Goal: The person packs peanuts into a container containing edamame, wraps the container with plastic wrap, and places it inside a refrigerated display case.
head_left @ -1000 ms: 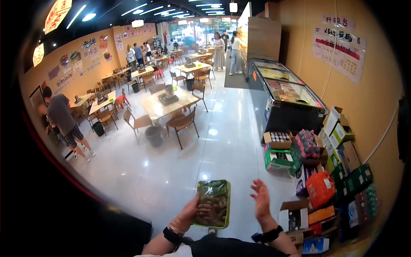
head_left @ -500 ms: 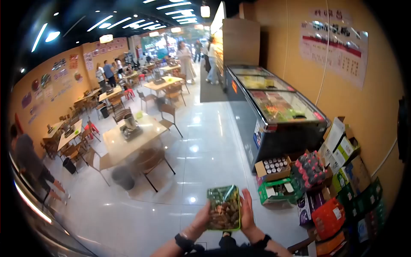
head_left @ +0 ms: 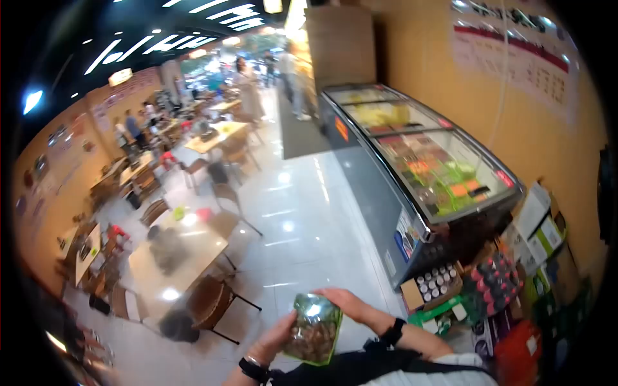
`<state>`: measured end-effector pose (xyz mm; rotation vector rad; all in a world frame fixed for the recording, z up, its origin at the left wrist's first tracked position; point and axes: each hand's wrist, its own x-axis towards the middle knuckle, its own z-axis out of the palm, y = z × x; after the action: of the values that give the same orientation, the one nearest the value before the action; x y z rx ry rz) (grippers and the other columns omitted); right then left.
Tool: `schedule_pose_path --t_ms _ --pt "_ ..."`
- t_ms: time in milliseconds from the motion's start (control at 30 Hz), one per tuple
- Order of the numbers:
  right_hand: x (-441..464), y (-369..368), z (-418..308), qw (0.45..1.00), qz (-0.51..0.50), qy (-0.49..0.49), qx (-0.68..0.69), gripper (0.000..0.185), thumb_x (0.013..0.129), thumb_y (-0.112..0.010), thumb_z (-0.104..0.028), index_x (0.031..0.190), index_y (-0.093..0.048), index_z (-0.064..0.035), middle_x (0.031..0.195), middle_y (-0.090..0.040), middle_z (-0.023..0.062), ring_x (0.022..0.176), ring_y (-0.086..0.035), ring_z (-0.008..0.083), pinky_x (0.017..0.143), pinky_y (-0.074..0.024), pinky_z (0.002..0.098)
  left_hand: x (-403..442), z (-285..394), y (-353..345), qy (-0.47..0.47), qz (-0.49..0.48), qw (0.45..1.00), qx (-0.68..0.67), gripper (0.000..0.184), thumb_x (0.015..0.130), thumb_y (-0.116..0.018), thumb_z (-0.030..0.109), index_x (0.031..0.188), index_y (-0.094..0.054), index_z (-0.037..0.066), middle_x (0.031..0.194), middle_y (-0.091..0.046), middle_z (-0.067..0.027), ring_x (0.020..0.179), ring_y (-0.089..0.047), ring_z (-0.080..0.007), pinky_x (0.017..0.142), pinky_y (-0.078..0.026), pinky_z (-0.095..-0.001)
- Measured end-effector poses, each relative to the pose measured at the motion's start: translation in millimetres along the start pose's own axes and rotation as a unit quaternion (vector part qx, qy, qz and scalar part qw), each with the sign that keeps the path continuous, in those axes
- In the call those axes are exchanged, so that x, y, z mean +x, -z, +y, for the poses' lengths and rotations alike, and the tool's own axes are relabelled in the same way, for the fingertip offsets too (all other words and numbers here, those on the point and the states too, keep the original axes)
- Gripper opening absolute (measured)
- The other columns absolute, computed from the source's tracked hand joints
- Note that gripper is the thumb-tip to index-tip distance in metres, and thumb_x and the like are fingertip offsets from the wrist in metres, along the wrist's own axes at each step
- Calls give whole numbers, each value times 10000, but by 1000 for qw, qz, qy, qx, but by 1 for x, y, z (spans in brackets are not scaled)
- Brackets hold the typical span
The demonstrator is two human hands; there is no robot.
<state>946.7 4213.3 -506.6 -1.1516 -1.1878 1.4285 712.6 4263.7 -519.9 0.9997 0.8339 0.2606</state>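
A green-edged tray (head_left: 313, 331) under shiny clear film, with brownish food in it, is held in front of my body. My left hand (head_left: 275, 336) grips its left edge. My right hand (head_left: 344, 302) reaches over the tray's top right corner, its fingers against that edge. Glare on the film hides part of the contents. Ahead and to the right stands a glass-topped freezer (head_left: 380, 186) with packed food inside.
A wooden table (head_left: 199, 248) and a brown chair (head_left: 212, 305) stand at the left. Boxes of cans (head_left: 438, 283) and wrapped bottles (head_left: 496, 280) line the freezer's near end. People (head_left: 248, 87) stand farther back.
The view has swung so the freezer appears closer and larger. My right hand, apart from the tray at first, has come in and moved to its top edge. The tray has tilted.
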Motion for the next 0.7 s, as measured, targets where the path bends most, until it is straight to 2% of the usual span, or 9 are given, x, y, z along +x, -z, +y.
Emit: schedule_pose_path --t_ms 33,67,167,267,300,467,533,600,700 --pt "36 16 2 1000 7 19 7 437 1037 -397 -298 1338 -541 -16 1315 -579 120 1226 -519 203 1069 -371 319 17 50 5 -18 10 999 33 461 1051 -356 396 1273 -523 29 1110 -641 -54 908 -619 -111 797 -522 -273" --pt "73 41 -1 999 17 39 4 436 1038 -402 -298 1353 -528 -24 1332 -567 121 1233 -513 204 1070 -370 322 56 64 27 -8 -32 999 -12 455 1052 -360 385 1267 -527 20 1093 -647 -51 907 -620 -112 795 -523 -272" --pt "139 100 -35 995 51 64 -64 444 1034 -411 -310 1372 -509 -39 1354 -551 124 1244 -505 203 1067 -376 332 137 150 36 0 -70 998 5 457 1055 -355 373 1261 -533 6 1120 -642 -58 946 -618 -116 831 -518 -279" --pt "180 157 -58 992 102 7 -79 445 1030 -425 -314 1380 -500 -50 1343 -560 115 1242 -507 202 1066 -379 339 224 211 52 27 -127 990 55 462 1056 -354 368 1272 -528 -2 1140 -637 -60 979 -612 -120 864 -511 -284" --pt "196 179 -59 991 104 -64 -50 444 1027 -433 -310 1394 -488 -67 1343 -559 111 1234 -512 194 1064 -379 330 255 231 50 34 -149 986 71 464 1057 -354 366 1279 -524 -4 1142 -635 -60 986 -609 -120 872 -507 -285" --pt "277 279 -56 984 166 -45 -47 457 1024 -441 -345 1352 -516 -36 1268 -603 112 1142 -566 188 972 -448 310 415 300 63 42 -230 956 176 488 1054 -352 378 1298 -521 -10 1178 -620 -66 1020 -587 -108 889 -497 -282" --pt "316 325 -68 982 177 -44 -44 461 1028 -430 -348 1353 -514 -32 1262 -607 117 1129 -572 185 963 -453 309 474 333 59 50 -252 956 145 525 1047 -348 413 1341 -485 -1 1232 -596 -70 1049 -580 -123 903 -492 -288" --pt "356 371 -91 982 178 -50 -28 440 1027 -427 -320 1331 -535 -21 1216 -635 110 1124 -573 157 955 -456 293 514 372 52 53 -244 963 101 544 1044 -346 432 1368 -462 10 1265 -577 -72 1069 -574 -129 909 -489 -294" --pt "420 430 -106 988 151 10 -21 410 1025 -443 -254 1335 -529 0 1265 -609 103 1154 -559 152 992 -430 285 566 433 63 -7 -217 967 131 538 1050 -323 412 1368 -460 0 1293 -560 -79 1168 -518 -135 1009 -426 -302"
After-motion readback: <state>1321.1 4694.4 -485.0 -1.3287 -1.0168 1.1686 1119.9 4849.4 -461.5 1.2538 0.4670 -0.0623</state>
